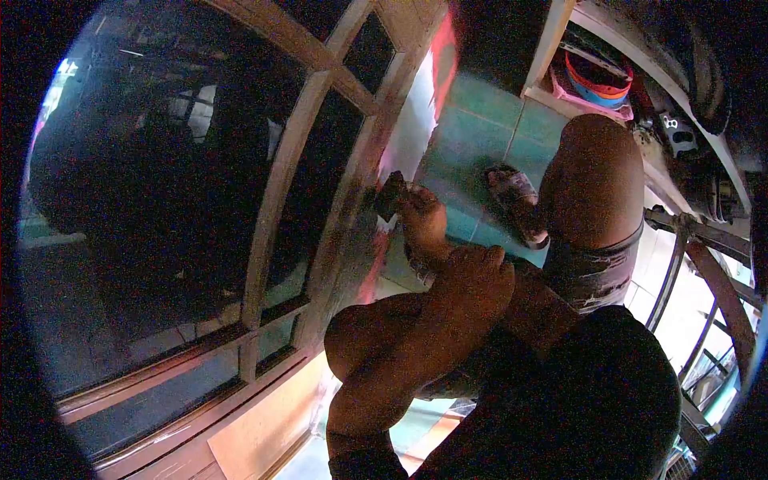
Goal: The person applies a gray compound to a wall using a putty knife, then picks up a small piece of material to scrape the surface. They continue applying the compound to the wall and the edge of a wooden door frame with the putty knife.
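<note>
My right hand pinches a dark, flat, brush-like tool, held against the narrow strip of wall beside the wooden window frame. Shadow hides the tool's exact kind. That wall strip is whitish with a ragged edge and patches of red. Across my right forearm lies my left hand, its fingers bent and closed over the arm near the wrist. My bent knee and a foot in a sandal are to the right of the hands.
A wooden frame with dark glass panes fills the left side. Green tiles cover the floor. At the upper right, a shelf holds a red and blue round container. Metal bars stand at the right.
</note>
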The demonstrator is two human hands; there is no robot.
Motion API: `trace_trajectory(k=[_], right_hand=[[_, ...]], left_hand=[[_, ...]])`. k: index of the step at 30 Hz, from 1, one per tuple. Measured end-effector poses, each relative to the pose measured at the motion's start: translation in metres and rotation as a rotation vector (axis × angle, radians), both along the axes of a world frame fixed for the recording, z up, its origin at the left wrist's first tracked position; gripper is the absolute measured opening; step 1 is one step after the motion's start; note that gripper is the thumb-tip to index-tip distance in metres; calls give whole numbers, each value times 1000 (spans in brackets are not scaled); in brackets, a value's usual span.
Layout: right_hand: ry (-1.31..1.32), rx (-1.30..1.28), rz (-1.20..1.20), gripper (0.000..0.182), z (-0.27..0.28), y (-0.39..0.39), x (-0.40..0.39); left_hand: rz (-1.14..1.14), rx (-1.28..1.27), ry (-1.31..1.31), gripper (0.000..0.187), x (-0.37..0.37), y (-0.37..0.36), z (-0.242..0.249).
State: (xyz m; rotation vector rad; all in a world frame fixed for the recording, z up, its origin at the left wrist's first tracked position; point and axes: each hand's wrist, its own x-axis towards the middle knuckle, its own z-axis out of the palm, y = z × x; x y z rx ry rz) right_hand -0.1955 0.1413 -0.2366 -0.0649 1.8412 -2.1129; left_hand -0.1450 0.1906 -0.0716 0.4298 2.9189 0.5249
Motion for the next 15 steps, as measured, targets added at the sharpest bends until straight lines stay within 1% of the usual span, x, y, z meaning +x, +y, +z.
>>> trace_trajectory(k=[2, 3, 5, 6, 7, 8, 9, 10, 11, 12, 13, 14, 15], right_hand=[[-52, -75, -56, 23, 0, -5, 0], [-52, -74, -55, 23, -1, -6, 1], [-21, 9, 38, 21, -1, -6, 1], [-23, 10, 39, 21, -4, -9, 4], [-50, -4, -5, 24, -6, -15, 9], [-77, -17, -49, 28, -8, -22, 12], [-77, -17, -47, 28, -13, -31, 16], [-53, -146, -86, 35, -18, -40, 19], [-30, -275, -124, 43, -23, -45, 21], [-32, -273, -122, 43, -20, -45, 23], [-94, -224, -67, 48, -10, -43, 23], [-156, -174, -11, 53, 1, -41, 23], [-158, -173, -7, 53, 14, -40, 22]], left_hand=[[1, -6, -10, 15, 1, 1, 0], [0, -13, -20, 15, 2, 1, -1], [13, 21, 21, 16, 6, 0, 3], [24, 53, 64, 17, 6, 0, 4], [25, 52, 64, 17, 6, 0, 5], [11, 39, 9, 18, 4, -1, 6], [-2, 26, -47, 18, 3, -1, 6], [-1, 26, -48, 18, 4, -2, 8], [-30, 2, 4, 18, 5, -4, 11], [-59, -22, 56, 18, 6, -5, 14], [-56, -21, 54, 18, 5, -5, 16], [-47, -11, -37, 18, 4, -4, 18], [-38, -2, -128, 17, 4, -4, 18]])
